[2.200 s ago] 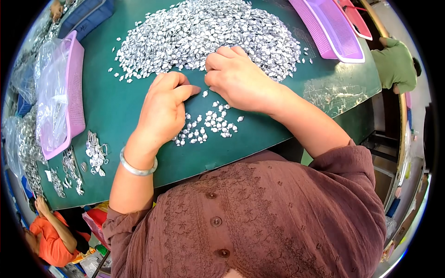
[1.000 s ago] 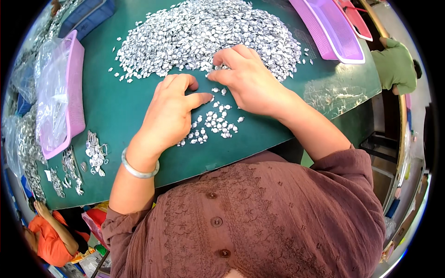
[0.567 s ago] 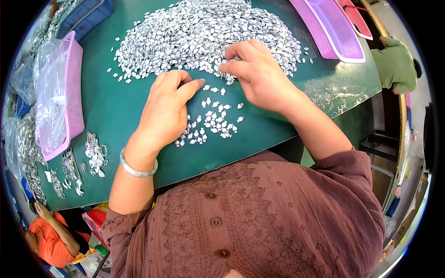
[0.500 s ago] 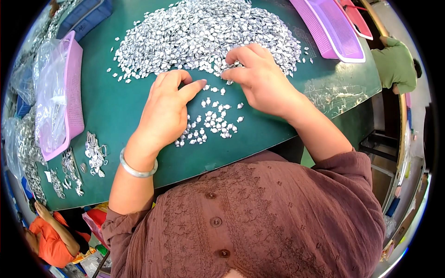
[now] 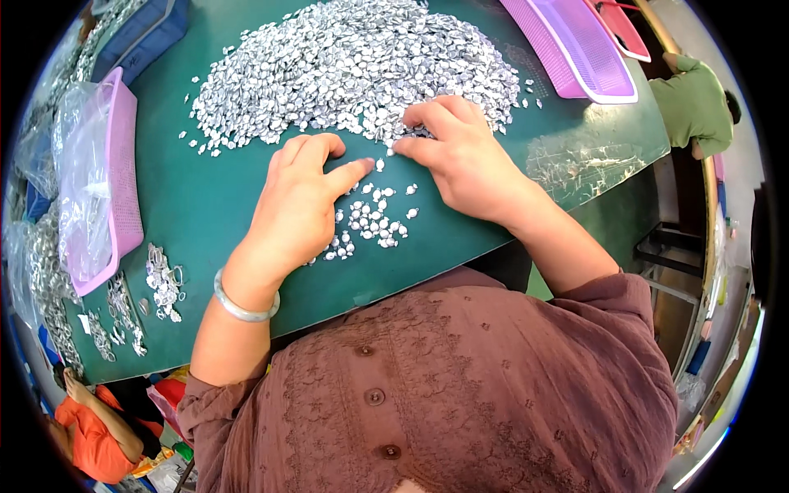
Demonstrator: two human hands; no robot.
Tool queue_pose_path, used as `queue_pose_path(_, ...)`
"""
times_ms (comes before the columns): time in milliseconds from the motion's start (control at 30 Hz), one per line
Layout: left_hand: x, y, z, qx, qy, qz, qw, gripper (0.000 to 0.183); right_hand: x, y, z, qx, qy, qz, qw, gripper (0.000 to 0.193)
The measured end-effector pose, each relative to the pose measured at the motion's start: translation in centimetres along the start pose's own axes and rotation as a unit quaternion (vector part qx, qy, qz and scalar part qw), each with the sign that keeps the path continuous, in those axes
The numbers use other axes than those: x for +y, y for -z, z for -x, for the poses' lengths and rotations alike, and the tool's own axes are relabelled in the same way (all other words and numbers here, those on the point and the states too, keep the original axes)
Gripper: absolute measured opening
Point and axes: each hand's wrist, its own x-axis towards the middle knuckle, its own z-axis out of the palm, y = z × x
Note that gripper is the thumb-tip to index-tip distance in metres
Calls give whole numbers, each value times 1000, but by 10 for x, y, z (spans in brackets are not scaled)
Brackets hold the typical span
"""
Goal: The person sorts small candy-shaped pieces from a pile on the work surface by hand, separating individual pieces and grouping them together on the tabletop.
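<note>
A large heap of small silvery metal charms [image 5: 345, 70] lies on the green tabletop, and a loose group of similar charms [image 5: 374, 220] is spread nearer to me. My left hand [image 5: 302, 197], wearing a pale bangle [image 5: 244, 306] on its wrist, rests between them. Its fingers are bent, and its thumb stretches out beside a single charm [image 5: 380, 165]. At the heap's near edge is my right hand [image 5: 468, 160], thumb and forefinger apart, the thumb tip close to another charm [image 5: 390, 152]. Its other fingertips are partly hidden against the heap. I see nothing held in either hand.
On the left stands a purple basket [image 5: 127, 177] with clear plastic bags, below a blue bin [image 5: 144, 41]. Bunches of metal pieces [image 5: 164, 283] lie near the table's left corner. Another purple basket [image 5: 567, 49] is at far right. Two people [image 5: 699, 103] [image 5: 99, 440] are nearby.
Both hands have shifted slightly toward me and to the right over the table. The left thumb has come closer to the charms between my hands, and fewer of them show there. The whole view has shifted slightly.
</note>
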Motion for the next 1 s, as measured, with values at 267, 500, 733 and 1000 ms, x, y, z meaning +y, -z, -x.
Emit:
queue_pose_path(267,9,-1,-3,-15,-9,30,999,43,2,-1,1,27,-6,-47,999,19)
queue_pose_path(500,6,3,-2,-22,-11,29,999,40,-3,0,5,1,5,-37,999,20)
queue_pose_path(733,0,1,0,1,-26,66,997,35,-11,1,6,-29,21,-37,999,24)
queue_pose_path(1000,-4,0,0,17,-46,83,995,33,-8,-6,3,38,-10,-70,997,12)
